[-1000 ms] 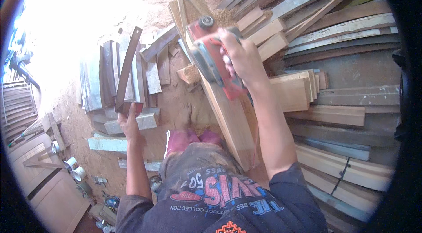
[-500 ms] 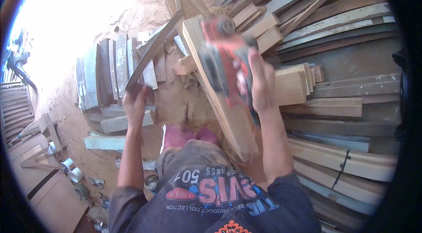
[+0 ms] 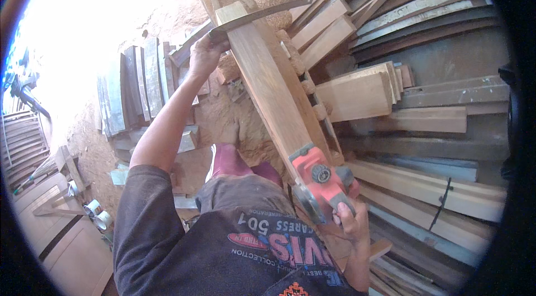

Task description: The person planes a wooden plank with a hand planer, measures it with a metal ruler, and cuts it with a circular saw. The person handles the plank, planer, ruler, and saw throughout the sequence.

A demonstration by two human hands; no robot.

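A long squared timber [image 3: 267, 81] runs from far centre to near right, its pale planed face upward. My right hand [image 3: 354, 222] is closed around the handle of a red and black electric planer [image 3: 319, 176], which sits at the timber's near end. Up at the far end, my left hand [image 3: 207, 55] is closed on one end of a long, thin dark straightedge [image 3: 259, 15]. The straightedge lies across the timber's top face, its free tip reaching past the right side.
Wood shavings [image 3: 277, 17] heap beside the timber's far end. Short boards [image 3: 357, 95] and stacked long planks [image 3: 435, 195] fill the right. On the left, grey boards [image 3: 114, 95] lie on the sandy ground, with panels [image 3: 72, 251] and cups [image 3: 102, 219] nearer me.
My right hand has brought the planer from above the timber's middle toward me, to its near end. My left hand has moved forward and right, turning the straightedge across the timber.
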